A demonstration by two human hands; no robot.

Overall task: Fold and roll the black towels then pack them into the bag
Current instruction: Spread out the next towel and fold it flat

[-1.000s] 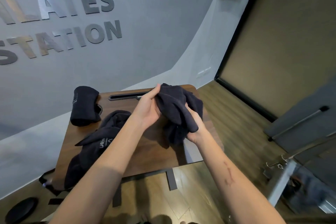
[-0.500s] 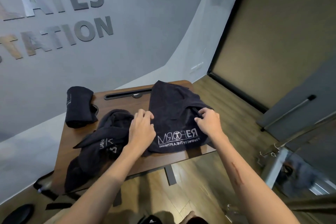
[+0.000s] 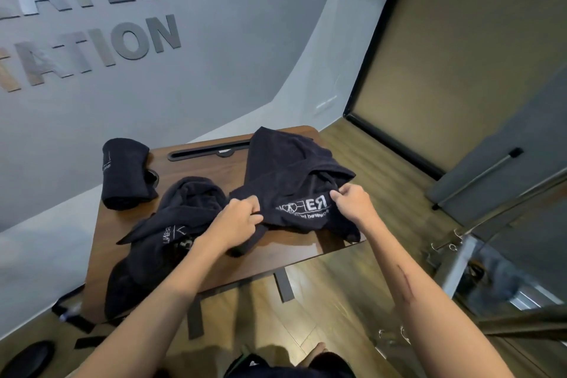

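Black towels, three counted, all on the wooden counter [image 3: 294,250].

1. Towel in hand [image 3: 291,175]: spread on the counter's right half, long axis running from the far edge toward me, white logo at the near end and reading reversed. I see my left hand [image 3: 236,221] clenched on its near left corner, the grip bunching cloth there; my right hand [image 3: 352,202] pinches the near right corner, which overhangs the counter edge.

2. Rolled towel [image 3: 124,173]: far left corner, long axis running far to near, upper end past the counter's back edge.

3. Loose towel [image 3: 171,224]: crumpled heap on the left half, trailing toward the near left corner, just beside item 1.
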